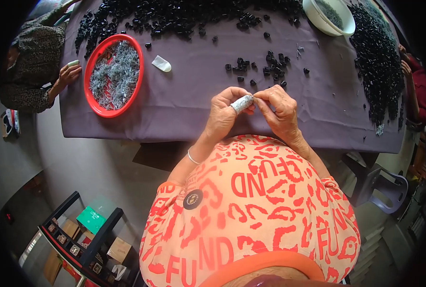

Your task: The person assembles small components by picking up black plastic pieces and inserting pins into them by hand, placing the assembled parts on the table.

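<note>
Orange-and-red patterned shirt fills the lower middle of the head view. Left hand, 1 finger in a grey-white cover, meets right hand at the fingertips, over the near edge of the purple-covered bench. Both pinched narrow; can't tell what, if anything, is between them. Small black parts scattered just beyond. Red basin of thin grey pieces at left, near 1 co-worker's hand.
</note>
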Action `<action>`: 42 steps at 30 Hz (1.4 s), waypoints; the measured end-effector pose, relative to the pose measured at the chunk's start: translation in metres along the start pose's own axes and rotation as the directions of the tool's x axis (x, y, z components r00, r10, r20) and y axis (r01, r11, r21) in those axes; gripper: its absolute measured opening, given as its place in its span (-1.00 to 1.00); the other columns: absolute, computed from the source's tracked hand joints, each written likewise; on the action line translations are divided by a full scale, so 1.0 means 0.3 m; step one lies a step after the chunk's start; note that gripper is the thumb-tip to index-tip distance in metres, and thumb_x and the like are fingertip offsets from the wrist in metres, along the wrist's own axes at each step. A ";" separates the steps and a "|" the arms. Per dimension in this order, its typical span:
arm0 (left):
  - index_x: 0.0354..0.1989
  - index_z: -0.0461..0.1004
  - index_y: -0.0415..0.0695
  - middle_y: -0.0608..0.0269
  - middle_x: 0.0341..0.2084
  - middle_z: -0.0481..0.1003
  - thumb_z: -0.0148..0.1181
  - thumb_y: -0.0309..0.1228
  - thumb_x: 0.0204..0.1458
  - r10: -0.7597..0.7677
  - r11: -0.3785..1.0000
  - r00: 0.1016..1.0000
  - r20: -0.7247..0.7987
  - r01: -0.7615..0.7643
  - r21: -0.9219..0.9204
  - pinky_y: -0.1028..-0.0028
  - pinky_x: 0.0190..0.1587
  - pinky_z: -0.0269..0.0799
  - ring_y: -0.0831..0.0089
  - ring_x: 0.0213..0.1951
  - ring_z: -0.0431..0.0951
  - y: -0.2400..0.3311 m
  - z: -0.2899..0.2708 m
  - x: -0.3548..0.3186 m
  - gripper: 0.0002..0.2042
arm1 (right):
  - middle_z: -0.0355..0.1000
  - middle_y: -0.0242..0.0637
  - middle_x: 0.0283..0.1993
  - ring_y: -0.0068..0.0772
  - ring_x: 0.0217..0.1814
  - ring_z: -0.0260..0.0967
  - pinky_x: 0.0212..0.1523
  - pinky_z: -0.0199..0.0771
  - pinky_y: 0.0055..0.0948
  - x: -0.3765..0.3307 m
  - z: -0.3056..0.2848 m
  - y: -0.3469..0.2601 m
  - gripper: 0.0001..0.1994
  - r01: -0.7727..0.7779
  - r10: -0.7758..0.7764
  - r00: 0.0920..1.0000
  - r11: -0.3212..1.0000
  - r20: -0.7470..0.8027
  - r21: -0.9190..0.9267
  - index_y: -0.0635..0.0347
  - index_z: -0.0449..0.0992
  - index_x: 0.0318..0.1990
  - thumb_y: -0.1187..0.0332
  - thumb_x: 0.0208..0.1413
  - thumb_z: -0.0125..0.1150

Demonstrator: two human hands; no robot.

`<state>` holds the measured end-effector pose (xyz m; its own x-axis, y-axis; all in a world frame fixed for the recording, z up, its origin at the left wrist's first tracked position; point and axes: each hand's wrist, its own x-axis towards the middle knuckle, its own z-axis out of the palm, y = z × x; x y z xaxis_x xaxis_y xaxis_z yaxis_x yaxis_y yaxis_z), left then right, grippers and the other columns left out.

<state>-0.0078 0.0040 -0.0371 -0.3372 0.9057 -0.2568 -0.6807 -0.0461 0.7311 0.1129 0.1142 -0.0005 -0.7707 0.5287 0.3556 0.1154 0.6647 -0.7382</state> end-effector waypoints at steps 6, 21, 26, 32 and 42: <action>-0.22 0.40 -0.22 0.21 -0.33 0.48 0.11 -0.50 0.08 0.030 0.960 0.999 0.044 -0.017 -0.278 0.51 -0.27 0.52 0.51 -0.31 0.52 -0.010 -0.024 0.013 -0.88 | 0.43 -0.27 -0.43 -0.39 -0.44 0.35 -0.41 0.35 -0.50 0.031 0.015 -0.014 -0.83 0.000 0.000 1.000 0.998 0.003 0.057 0.26 0.50 -0.33 0.64 -0.15 0.24; -0.21 0.38 -0.17 0.20 -0.35 0.44 0.15 -0.40 0.06 0.122 0.828 0.968 0.219 0.022 -0.560 0.51 -0.34 0.47 0.52 -0.39 0.46 -0.004 -0.075 0.027 -0.83 | 0.37 -0.42 -0.26 -0.36 -0.15 0.27 -0.16 0.19 -0.32 0.214 0.199 0.086 -0.77 0.142 -0.138 0.989 0.813 0.049 -0.564 0.06 0.51 -0.35 0.25 -0.21 0.32; -0.21 0.38 -0.18 0.18 -0.33 0.44 0.15 -0.41 0.06 0.148 0.816 0.956 0.254 0.027 -0.577 0.51 -0.33 0.49 0.52 -0.37 0.47 -0.016 -0.083 0.029 -0.82 | 0.43 -0.36 -0.32 -0.36 -0.25 0.38 -0.20 0.27 -0.35 0.195 0.149 0.084 -0.80 0.136 -0.148 0.989 0.920 -0.005 -0.367 0.10 0.48 -0.30 0.41 -0.15 0.29; -0.22 0.39 -0.19 0.17 -0.32 0.46 0.16 -0.43 0.05 0.136 0.855 0.952 0.273 0.026 -0.519 0.52 -0.34 0.50 0.52 -0.37 0.50 -0.010 -0.084 0.037 -0.83 | 0.49 -0.29 -0.24 -0.56 -0.25 0.45 -0.19 0.45 -0.62 0.126 0.043 0.033 -0.83 -0.426 0.428 0.888 0.636 0.166 0.643 0.30 0.44 -0.14 0.58 0.08 0.12; -0.25 0.40 -0.19 0.16 -0.33 0.46 0.15 -0.43 0.05 0.103 0.917 0.959 0.265 0.012 -0.398 0.52 -0.36 0.49 0.52 -0.39 0.49 0.004 -0.066 0.030 -0.85 | 0.47 -0.16 -0.19 -0.48 -0.25 0.46 -0.22 0.48 -0.51 0.018 -0.018 0.025 -0.76 -0.448 0.462 0.833 0.243 0.303 0.860 0.31 0.42 -0.05 0.54 0.09 0.12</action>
<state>-0.0244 0.0038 -0.0510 -0.2205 0.9754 -0.0035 -0.8874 -0.1991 0.4158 0.1131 0.1249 -0.0011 -0.7789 0.5879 -0.2186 -0.1658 -0.5292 -0.8321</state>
